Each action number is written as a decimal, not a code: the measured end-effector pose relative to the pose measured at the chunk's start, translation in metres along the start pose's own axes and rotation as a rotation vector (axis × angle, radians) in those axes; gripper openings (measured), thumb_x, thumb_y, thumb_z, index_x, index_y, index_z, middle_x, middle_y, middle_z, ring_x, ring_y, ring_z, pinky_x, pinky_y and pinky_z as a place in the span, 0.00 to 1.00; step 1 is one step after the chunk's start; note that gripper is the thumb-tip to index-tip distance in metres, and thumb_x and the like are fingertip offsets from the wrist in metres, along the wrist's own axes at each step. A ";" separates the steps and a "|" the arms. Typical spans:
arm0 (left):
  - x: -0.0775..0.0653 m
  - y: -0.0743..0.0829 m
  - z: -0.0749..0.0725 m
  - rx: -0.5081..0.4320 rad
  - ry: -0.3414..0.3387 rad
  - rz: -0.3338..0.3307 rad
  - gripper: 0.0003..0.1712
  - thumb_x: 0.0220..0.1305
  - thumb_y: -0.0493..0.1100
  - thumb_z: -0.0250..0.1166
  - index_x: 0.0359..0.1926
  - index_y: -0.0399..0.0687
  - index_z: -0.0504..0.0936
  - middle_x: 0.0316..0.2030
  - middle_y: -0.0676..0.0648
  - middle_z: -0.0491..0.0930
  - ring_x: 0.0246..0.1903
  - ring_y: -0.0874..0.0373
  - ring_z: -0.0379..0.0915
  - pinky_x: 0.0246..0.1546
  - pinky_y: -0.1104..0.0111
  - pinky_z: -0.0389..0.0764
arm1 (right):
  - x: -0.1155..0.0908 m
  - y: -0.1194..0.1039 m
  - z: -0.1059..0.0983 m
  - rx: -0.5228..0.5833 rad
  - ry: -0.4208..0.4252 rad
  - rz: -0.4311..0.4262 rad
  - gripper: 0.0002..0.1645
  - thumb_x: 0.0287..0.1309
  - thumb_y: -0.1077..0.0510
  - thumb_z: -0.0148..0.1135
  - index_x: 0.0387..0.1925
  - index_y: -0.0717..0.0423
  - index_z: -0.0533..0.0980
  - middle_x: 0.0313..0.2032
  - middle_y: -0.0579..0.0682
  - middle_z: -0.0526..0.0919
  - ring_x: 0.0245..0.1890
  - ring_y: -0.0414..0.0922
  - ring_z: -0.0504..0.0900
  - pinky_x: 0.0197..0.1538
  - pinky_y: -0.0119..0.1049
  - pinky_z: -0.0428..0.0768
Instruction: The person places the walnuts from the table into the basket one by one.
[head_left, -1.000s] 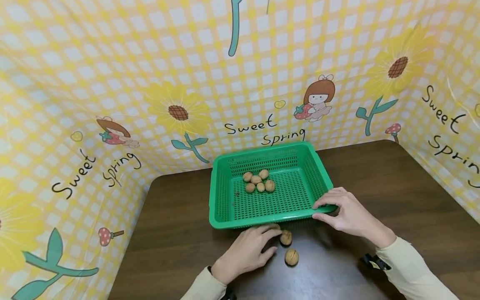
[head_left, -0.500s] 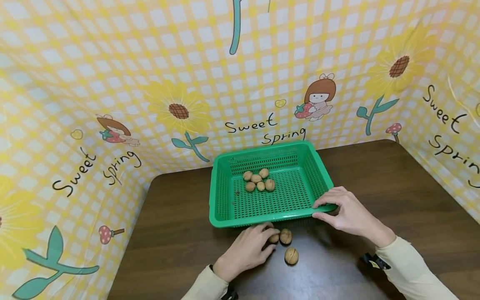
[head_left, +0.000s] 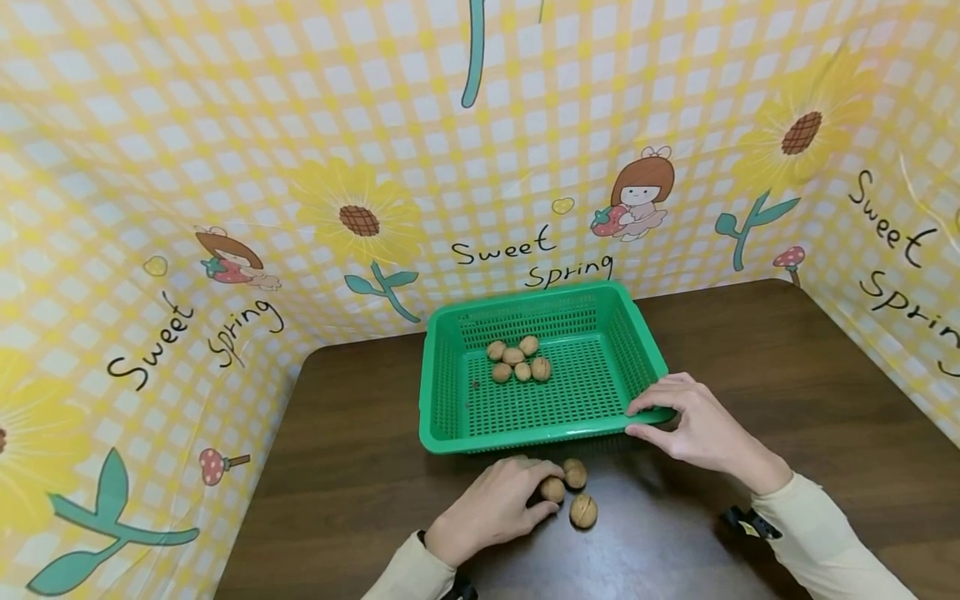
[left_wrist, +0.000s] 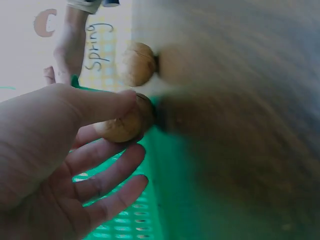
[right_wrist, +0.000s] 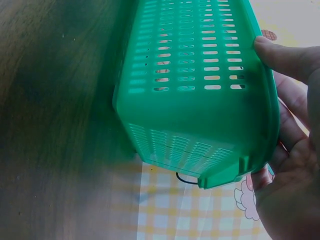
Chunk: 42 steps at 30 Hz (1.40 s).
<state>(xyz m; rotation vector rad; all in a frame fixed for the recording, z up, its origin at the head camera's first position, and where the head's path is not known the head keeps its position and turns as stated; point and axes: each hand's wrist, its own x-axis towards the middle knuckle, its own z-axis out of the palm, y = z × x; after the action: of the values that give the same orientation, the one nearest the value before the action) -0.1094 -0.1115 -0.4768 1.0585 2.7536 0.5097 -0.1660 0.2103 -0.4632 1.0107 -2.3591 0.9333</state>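
Note:
My left hand [head_left: 495, 508] pinches a walnut [head_left: 552, 489] between thumb and index finger at the table, just in front of the green basket [head_left: 525, 435]. In the left wrist view that walnut [left_wrist: 120, 129] sits by the thumb tip, and the other fingers are spread loosely. A second walnut [head_left: 575, 473] lies right beside it, and a third walnut [head_left: 583, 511] lies nearer the person. My right hand [head_left: 701, 425] grips the basket's front right corner, thumb on the outside of the rim, as the right wrist view shows the basket wall [right_wrist: 195, 110] close up.
Several walnuts [head_left: 513, 357] lie clustered in the back left part of the basket. The dark wooden table [head_left: 345, 467] meets a yellow checked cloth [head_left: 360, 100] at its back and sides, with the basket standing close to the back cloth.
My left hand has drawn its walnut out from near the basket's front edge, slightly toward the person. My right hand stays on the basket corner.

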 end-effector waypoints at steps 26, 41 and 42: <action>0.030 0.024 -0.082 -0.334 -0.070 0.081 0.22 0.84 0.59 0.55 0.65 0.56 0.82 0.39 0.61 0.82 0.31 0.72 0.76 0.35 0.76 0.80 | 0.000 0.001 0.000 0.004 -0.008 0.005 0.19 0.46 0.61 0.86 0.36 0.36 0.89 0.35 0.29 0.90 0.39 0.37 0.84 0.58 0.41 0.72; 0.072 -0.011 -0.128 -0.211 0.042 -0.059 0.25 0.84 0.58 0.53 0.72 0.57 0.77 0.53 0.54 0.83 0.47 0.62 0.81 0.53 0.61 0.82 | 0.000 -0.001 0.000 0.000 -0.007 0.019 0.17 0.47 0.60 0.86 0.36 0.36 0.89 0.35 0.29 0.89 0.39 0.36 0.85 0.58 0.42 0.72; 0.075 -0.015 -0.130 -0.203 0.045 -0.075 0.24 0.84 0.58 0.53 0.72 0.56 0.76 0.53 0.54 0.83 0.47 0.61 0.81 0.53 0.60 0.82 | 0.000 0.000 0.000 0.000 -0.007 0.017 0.17 0.47 0.60 0.86 0.36 0.36 0.89 0.35 0.29 0.89 0.39 0.36 0.85 0.58 0.42 0.72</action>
<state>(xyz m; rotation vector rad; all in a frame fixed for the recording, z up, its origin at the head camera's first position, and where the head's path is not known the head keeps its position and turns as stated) -0.2070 -0.1051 -0.3624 0.9034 2.6958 0.7914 -0.1654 0.2099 -0.4635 0.9964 -2.3773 0.9372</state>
